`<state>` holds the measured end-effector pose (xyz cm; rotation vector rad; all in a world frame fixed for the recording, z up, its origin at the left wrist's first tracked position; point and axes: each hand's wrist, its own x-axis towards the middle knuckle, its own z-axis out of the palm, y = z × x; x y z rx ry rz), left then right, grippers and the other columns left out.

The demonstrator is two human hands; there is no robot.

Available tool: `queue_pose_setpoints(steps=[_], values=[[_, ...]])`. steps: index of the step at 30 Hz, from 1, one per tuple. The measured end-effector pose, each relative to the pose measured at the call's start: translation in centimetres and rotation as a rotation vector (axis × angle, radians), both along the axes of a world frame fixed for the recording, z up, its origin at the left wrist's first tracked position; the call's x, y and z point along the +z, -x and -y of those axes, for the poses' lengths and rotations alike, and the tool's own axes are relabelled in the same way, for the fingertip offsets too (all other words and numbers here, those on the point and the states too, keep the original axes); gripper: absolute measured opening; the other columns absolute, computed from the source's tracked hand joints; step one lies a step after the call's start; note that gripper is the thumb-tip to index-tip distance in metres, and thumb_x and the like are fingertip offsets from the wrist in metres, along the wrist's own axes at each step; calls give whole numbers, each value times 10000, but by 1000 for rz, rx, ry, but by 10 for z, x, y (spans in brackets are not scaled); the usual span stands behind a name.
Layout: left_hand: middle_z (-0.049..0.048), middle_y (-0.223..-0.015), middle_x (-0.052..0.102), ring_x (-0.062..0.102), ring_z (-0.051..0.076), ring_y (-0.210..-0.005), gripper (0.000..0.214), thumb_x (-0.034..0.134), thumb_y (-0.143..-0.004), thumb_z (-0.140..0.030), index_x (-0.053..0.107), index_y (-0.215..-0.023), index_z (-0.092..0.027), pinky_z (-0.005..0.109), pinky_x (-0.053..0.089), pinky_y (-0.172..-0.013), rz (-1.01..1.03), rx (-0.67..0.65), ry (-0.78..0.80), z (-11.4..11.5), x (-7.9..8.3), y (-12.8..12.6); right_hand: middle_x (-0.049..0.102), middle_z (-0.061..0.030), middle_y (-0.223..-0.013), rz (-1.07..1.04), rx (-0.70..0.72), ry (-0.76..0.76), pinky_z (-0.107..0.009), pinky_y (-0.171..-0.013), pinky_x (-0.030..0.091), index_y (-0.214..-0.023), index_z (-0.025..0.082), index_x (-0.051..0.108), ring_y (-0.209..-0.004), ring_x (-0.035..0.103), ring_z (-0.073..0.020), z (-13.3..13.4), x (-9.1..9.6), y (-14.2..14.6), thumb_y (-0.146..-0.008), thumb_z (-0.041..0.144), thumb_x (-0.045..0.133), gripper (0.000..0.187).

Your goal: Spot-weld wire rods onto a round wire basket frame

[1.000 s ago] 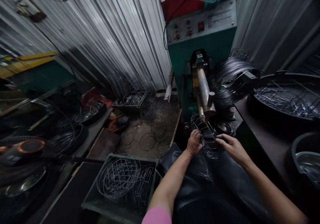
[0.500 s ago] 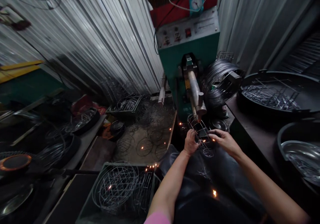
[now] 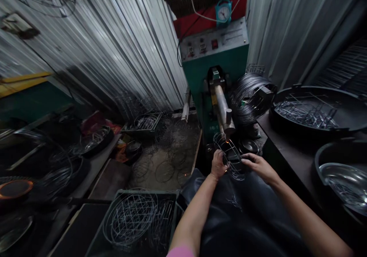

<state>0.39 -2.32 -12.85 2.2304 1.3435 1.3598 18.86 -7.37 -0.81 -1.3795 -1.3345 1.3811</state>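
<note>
A round wire rack [image 3: 233, 156] is tilted beneath the electrode of a green spot-welding machine [image 3: 226, 52]. My left hand [image 3: 219, 164] is closed on the rack's left edge. On the opposite edge, the fingers of my right hand [image 3: 259, 166] pinch the wire. An orange glow shows where the electrode tip [image 3: 227, 137] meets the rack's upper part. Below, a dark apron [image 3: 258, 215] covers my lap, with a few thin wire pieces [image 3: 235, 201] lying on it.
A green crate [image 3: 117, 207] of wire grids stands at the lower left. Coiled wire [image 3: 249, 96] hangs right of the machine. Black pans [image 3: 323, 129] of small wire parts sit on the right bench. Several wire rings [image 3: 164, 171] lie on the floor board.
Most of the flying sparks have gone, and a glow now shows at the electrode tip. The rack sits slightly differently under it, and both hands keep their hold. The view has shifted slightly.
</note>
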Motion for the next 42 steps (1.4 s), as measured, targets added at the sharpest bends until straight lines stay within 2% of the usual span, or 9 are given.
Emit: queue_pose_setpoints(steps=[3,6,10,13,21,26,30,37,42], values=[[104,-1068,541,505,274,-1113,452,702,-617,-208,485,-1014,-193,491,417,-984,-9,-4,-23,2,2,0,652,-35,-754,-1,34,5,-313,-686,464,-787,166,647,-733,596,-212,9,-3,-5,-599,635,686,507],[89,-1027,544,519,266,-1074,463,728,-615,-266,480,-1000,-203,463,433,-951,21,-39,29,8,10,-1,639,-27,-738,-5,27,-24,-298,-680,452,-774,172,641,-725,581,-203,10,4,-5,-628,611,676,464],[71,-995,541,539,243,-982,499,748,-591,-278,469,-998,-207,418,460,-873,85,-10,124,13,17,-4,637,-28,-743,-6,63,-33,-286,-647,447,-804,172,637,-703,575,-196,-4,16,1,-656,587,648,441],[71,-981,540,540,236,-949,512,757,-574,-265,469,-992,-195,401,465,-841,130,29,128,10,19,-4,635,-23,-732,-8,69,-43,-280,-626,446,-793,171,628,-675,576,-187,-17,18,7,-664,570,627,420],[56,-978,547,542,230,-946,525,743,-546,-192,483,-1002,-191,406,450,-857,186,46,218,-3,25,-1,627,-26,-703,99,26,-153,-267,-600,441,-746,169,635,-686,572,-191,-44,23,19,-652,514,600,359],[63,-976,549,543,232,-941,501,728,-547,-173,491,-988,-188,396,457,-838,168,60,239,-5,24,0,652,-38,-787,97,5,-105,-272,-628,461,-862,174,646,-739,589,-201,-37,14,10,-641,545,622,432],[66,-987,552,542,237,-960,511,742,-557,-206,490,-1001,-192,404,449,-858,178,63,254,-6,24,0,630,-28,-711,84,44,-54,-269,-600,454,-769,170,624,-666,571,-179,-31,8,1,-635,555,636,408],[56,-980,574,552,220,-949,547,778,-540,-244,485,-999,-188,385,439,-868,318,9,371,-10,29,-2,609,-23,-658,104,16,-133,-256,-546,430,-706,171,616,-623,551,-170,-47,18,15,-653,544,625,377],[36,-941,579,559,203,-920,505,773,-538,-226,495,-958,-187,354,444,-838,347,16,420,-6,34,-1,650,-35,-745,32,10,-51,-268,-583,463,-836,175,637,-663,583,-180,-28,12,3,-633,541,677,420]])
